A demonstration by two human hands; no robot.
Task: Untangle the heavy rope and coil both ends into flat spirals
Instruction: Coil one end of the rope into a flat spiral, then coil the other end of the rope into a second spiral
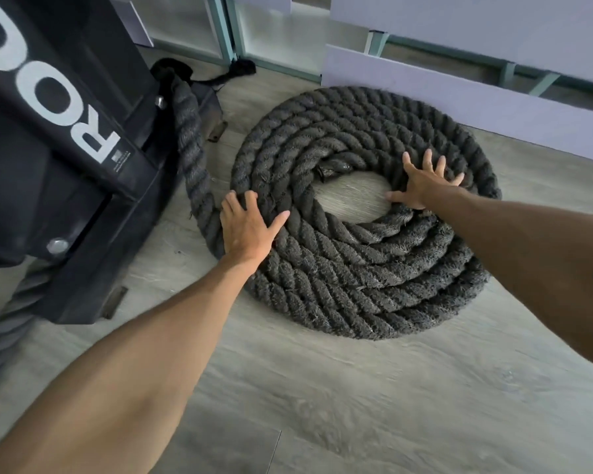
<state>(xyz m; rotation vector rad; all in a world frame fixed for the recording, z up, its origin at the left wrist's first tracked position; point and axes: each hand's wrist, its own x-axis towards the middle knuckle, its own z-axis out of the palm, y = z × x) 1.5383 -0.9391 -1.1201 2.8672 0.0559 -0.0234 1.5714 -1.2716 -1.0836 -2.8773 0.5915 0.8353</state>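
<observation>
Head view — 1 rope [356,289] spiral, 2 hands flat: left hand [245,230], right hand [421,184].

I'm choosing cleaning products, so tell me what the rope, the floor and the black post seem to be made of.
Rope: thick twisted fibre, dark grey, matte and fuzzy, with stray hairs; natural or synthetic cannot be told. Floor: grey wood-grain planks with seams, low sheen, likely vinyl or laminate. Black post: probably painted steel, smooth satin black, fixed with bare metal bolts.
</observation>
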